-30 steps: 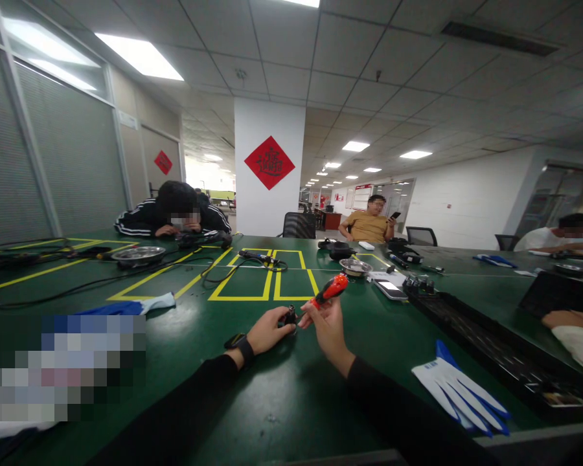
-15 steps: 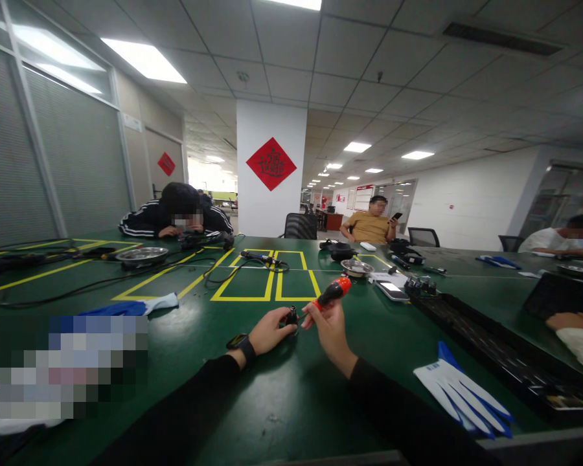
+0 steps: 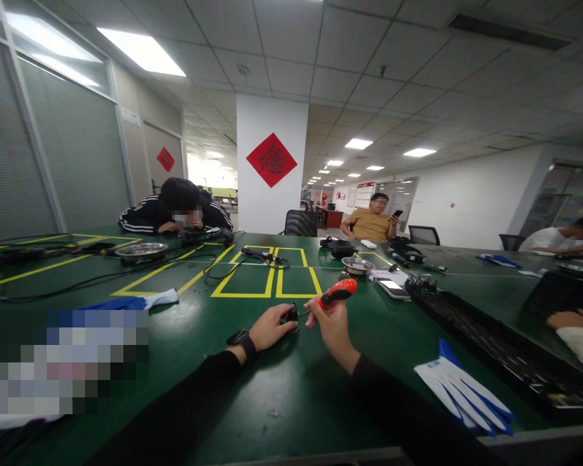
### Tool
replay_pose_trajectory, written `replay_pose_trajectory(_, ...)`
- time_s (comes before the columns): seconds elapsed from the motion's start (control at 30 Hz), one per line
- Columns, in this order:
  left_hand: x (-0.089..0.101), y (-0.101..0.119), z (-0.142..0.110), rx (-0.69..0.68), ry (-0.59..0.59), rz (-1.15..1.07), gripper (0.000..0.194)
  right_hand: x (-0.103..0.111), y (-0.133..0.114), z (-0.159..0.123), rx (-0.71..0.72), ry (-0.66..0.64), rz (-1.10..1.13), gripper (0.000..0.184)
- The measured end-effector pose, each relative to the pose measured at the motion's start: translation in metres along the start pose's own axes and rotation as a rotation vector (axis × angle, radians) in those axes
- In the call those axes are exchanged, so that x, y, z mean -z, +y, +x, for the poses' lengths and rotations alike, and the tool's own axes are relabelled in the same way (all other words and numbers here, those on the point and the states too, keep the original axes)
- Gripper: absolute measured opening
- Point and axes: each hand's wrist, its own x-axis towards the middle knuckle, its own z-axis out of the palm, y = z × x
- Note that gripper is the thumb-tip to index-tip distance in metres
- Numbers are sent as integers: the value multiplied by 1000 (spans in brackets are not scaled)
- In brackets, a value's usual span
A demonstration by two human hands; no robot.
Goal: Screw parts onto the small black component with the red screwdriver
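Note:
My left hand (image 3: 268, 329) rests on the green table (image 3: 282, 388) with its fingers closed on a small black part (image 3: 291, 314). My right hand (image 3: 331, 321) grips a screwdriver (image 3: 335, 294) with a red and black handle. Its thin shaft points left and its tip meets the black part. A dark watch (image 3: 240, 342) sits on my left wrist, and both arms wear black sleeves.
White and blue gloves (image 3: 464, 387) lie at the right, beside a long black tray (image 3: 495, 353). A phone (image 3: 392, 288), metal bowls (image 3: 355, 265), cables and yellow tape boxes (image 3: 267, 279) fill the far table. Other people sit at the far side and right; another person's hand (image 3: 571, 319) rests at right.
My hands stay together on the part. The screwdriver handle has tipped slightly higher and to the right, and the view has shifted a little.

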Motion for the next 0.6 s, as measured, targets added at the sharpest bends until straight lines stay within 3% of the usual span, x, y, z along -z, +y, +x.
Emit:
replay_pose_trajectory(0.23,0,-1,0,10,17,15,18,1,-7,-4,25,-74,64,34)
replay_pose_trajectory(0.47,3,6,0,35,0,-29,21,3,-5,2,52,29,-109,18)
replay_pose_trajectory(0.6,4,8,-1,50,4,-26,22,8,-4,6,99,100,-146,19)
